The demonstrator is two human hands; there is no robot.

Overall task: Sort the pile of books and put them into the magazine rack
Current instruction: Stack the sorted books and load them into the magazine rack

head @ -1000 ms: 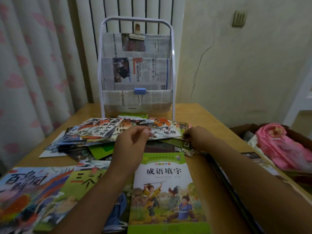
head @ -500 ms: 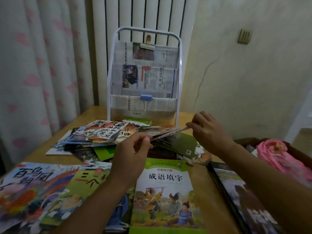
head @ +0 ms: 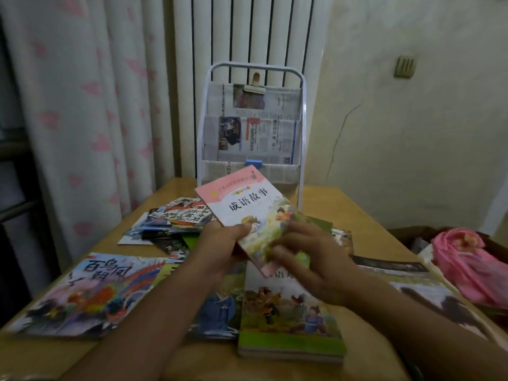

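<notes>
A pink-topped book is held tilted above the table, cover facing me. My left hand grips its lower left edge with the thumb on the cover. My right hand holds its lower right corner, fingers over the cover. Behind it stands the white wire magazine rack, its tiers lined with newspaper. A pile of thin picture books lies fanned out at the far left of the table. Near me lie a green-edged book, a blue-figure book and a large colourful book.
The wooden table ends close to the wall. A dark-covered book lies at the right edge. A cardboard box with a pink bundle sits to the right. Curtains hang at the left, a radiator behind the rack.
Both hands lifted a book off the pile and turned it cover-up toward me; it now hangs above the green-edged book. My view tilted upward.
</notes>
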